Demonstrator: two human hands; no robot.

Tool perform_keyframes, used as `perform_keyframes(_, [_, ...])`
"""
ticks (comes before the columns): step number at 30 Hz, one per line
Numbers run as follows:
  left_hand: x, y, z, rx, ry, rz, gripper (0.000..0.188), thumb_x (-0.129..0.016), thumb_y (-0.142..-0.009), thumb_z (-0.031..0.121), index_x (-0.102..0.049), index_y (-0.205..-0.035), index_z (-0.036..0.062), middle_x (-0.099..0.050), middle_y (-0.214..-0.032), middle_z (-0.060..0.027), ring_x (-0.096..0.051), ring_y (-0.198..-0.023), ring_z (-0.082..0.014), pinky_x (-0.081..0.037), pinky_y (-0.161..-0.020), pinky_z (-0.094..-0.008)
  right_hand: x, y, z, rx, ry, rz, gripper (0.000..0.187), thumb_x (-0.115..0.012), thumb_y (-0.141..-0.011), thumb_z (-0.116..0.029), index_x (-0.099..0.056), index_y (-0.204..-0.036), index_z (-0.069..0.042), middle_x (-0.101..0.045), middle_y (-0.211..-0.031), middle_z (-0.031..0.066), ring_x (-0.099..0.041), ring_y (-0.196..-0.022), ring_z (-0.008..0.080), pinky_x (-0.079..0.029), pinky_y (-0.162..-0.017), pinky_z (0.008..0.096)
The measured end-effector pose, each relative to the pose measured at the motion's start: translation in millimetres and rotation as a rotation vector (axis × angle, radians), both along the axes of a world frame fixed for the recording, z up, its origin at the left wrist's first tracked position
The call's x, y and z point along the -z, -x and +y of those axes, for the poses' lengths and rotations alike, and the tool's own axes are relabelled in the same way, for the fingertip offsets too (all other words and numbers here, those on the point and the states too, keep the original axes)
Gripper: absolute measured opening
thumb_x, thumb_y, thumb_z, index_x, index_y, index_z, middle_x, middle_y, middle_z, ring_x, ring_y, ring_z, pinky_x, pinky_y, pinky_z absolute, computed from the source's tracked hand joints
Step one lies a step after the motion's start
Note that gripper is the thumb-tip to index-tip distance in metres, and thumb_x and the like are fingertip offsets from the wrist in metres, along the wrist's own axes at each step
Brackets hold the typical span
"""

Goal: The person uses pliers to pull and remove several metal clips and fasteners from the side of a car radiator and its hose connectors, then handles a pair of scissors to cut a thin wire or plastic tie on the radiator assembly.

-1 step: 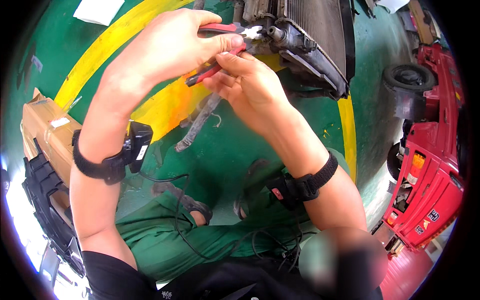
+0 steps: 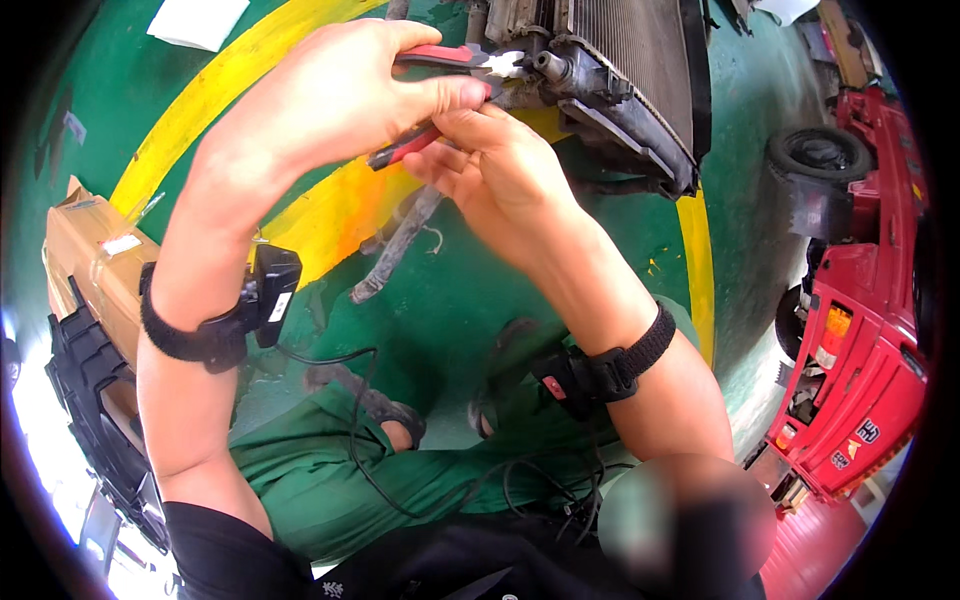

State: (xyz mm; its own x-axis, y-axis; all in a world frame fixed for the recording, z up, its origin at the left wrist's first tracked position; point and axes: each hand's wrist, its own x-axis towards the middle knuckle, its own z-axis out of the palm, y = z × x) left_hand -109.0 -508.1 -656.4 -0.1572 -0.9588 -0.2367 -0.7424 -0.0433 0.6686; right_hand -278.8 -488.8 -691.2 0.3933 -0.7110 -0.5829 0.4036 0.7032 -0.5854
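Observation:
A pair of pliers (image 2: 503, 65) with red-and-black handles is held between my two hands, its pale jaws beside the black pipe stub (image 2: 550, 66) of a radiator (image 2: 640, 60). I cannot tell whether the jaws touch anything. My left hand (image 2: 335, 90) is closed around the pliers from the left, its thumb over the handles. From below, my right hand (image 2: 500, 165) pinches the lower handle, with its thumb and fingers near my left thumb. The part right at the jaws is too small to make out.
A worn grey hose or pipe (image 2: 395, 250) extends below my hands over the green floor with yellow stripes. Left stand a cardboard box (image 2: 100, 250) and black plastic parts (image 2: 85, 390); right, a red vehicle (image 2: 870, 300) and a wheel (image 2: 820, 152). A black cable (image 2: 355, 440) crosses my lap.
My left hand and the pliers' lower handle have shifted very slightly to the left. The jaws and my right hand stay almost where they were.

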Motion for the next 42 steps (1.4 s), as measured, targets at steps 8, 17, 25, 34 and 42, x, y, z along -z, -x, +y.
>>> perform_keyframes(8, [18,6,40,0.052,0.316,-0.392,0.092,-0.081,-0.071,0.015,-0.035,-0.150,0.0091,-0.048,-0.136,-0.0194,-0.047,-0.129,-0.0373,-0.040,-0.108,-0.0435,14,-5,-1,-0.029,0.010,-0.054,0.018,-0.065,-0.095,-0.014,-0.061,-0.107,-0.001,-0.066,-0.097,0.0085,-0.063,-0.086,0.0175,-0.051,-0.082,0.0328])
perform_keyframes(17, [40,5,28,-0.038,0.550,-0.349,0.065,-0.066,-0.071,0.001,-0.051,-0.134,0.0062,-0.056,-0.125,-0.0174,-0.052,-0.119,-0.0365,-0.043,-0.102,-0.0438,11,-19,-5,-0.020,-0.020,0.096,0.021,-0.063,-0.099,-0.023,-0.066,-0.111,-0.006,-0.069,-0.105,0.0039,-0.062,-0.096,0.0156,-0.047,-0.093,0.0322])
perform_keyframes(25, [35,5,21,0.002,0.671,-0.381,0.056,-0.067,-0.069,0.002,-0.057,-0.124,0.0040,-0.058,-0.110,-0.0139,-0.056,-0.105,-0.0350,-0.046,-0.090,-0.0426,11,-20,-8,-0.006,-0.029,0.092,0.019,-0.065,-0.097,-0.024,-0.066,-0.106,-0.007,-0.068,-0.100,0.0024,-0.061,-0.096,0.0147,-0.046,-0.093,0.0319])
perform_keyframes(34, [23,10,30,-0.002,0.618,-0.424,0.054,-0.068,-0.066,0.004,-0.058,-0.119,0.0062,-0.058,-0.100,-0.0121,-0.059,-0.095,-0.0354,-0.048,-0.083,-0.0435,21,-33,-27,0.207,0.031,-0.294,0.014,-0.062,-0.086,-0.007,-0.064,-0.100,-0.007,-0.068,-0.096,0.0040,-0.062,-0.089,0.0157,-0.047,-0.080,0.0336])
perform_keyframes(42, [27,6,22,0.022,0.666,-0.422,0.049,-0.066,-0.066,0.007,-0.059,-0.114,0.0089,-0.061,-0.097,-0.0100,-0.063,-0.091,-0.0307,-0.052,-0.079,-0.0412,20,-45,-36,0.335,-0.015,-0.542,0.017,-0.063,-0.083,-0.009,-0.067,-0.099,-0.005,-0.070,-0.098,0.0067,-0.065,-0.093,0.0193,-0.052,-0.083,0.0365])
